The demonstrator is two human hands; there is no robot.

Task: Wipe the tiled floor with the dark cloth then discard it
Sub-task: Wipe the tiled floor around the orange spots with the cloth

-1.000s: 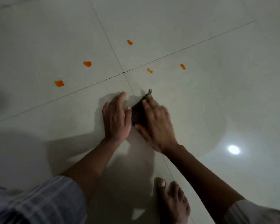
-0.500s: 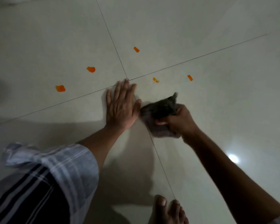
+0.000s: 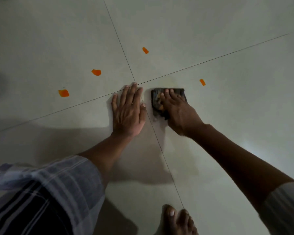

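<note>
The dark cloth [image 3: 155, 98] lies folded flat on the pale tiled floor [image 3: 227, 116], just right of where the grout lines cross. My right hand [image 3: 176, 108] presses down on it with straight fingers and covers most of it. My left hand [image 3: 128, 112] rests flat on the floor right beside the cloth, fingertips at the grout crossing. Orange spots mark the tiles: one [image 3: 202, 82] right of the cloth, one [image 3: 145, 50] beyond it, and two to the left [image 3: 96, 72] [image 3: 63, 93].
My bare foot [image 3: 176, 219] stands at the bottom edge, close to the grout line. A striped garment [image 3: 41, 192] fills the lower left. A faint yellowish smear [image 3: 170, 80] shows just beyond the cloth.
My right hand went from gripping the bunched cloth to pressing it flat, a little farther out. The small orange spot near the crossing is no longer visible. My left hand stays planted.
</note>
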